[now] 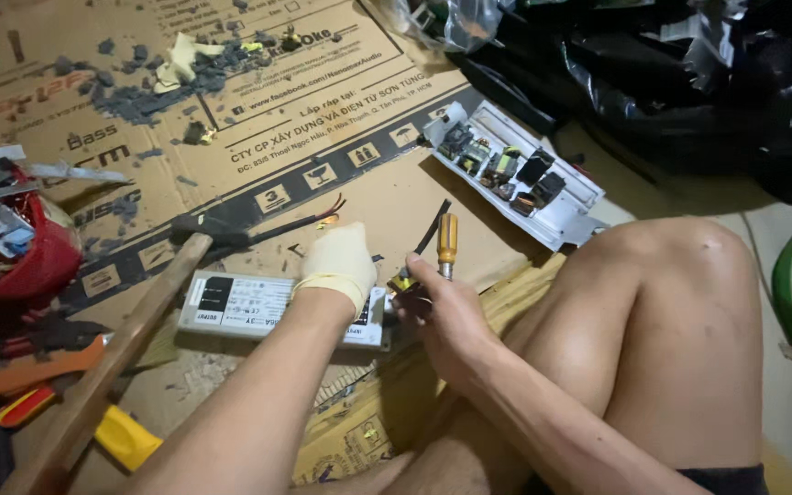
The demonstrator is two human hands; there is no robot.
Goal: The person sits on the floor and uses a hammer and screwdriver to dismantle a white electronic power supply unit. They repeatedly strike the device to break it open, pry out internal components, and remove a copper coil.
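Note:
My left hand (338, 261), in a pale glove, presses down on a flat silver metal box with a label (249, 307) lying on cardboard. My right hand (442, 307), bare, grips a screwdriver with an orange-yellow handle (447, 240), held upright at the right end of the box. A small yellow and black part (402, 282) sits at my right fingertips beside the box's end. A black wire or strip (432, 227) angles up behind the screwdriver.
An opened white case with circuit parts (515, 170) lies at upper right. A wooden-handled hammer (112, 362) crosses the left side. A red bucket of scrap (11, 243), orange-handled pliers (29, 371), grey debris (153, 82), black bags (671, 73) and my bent knee (671, 312) surround the spot.

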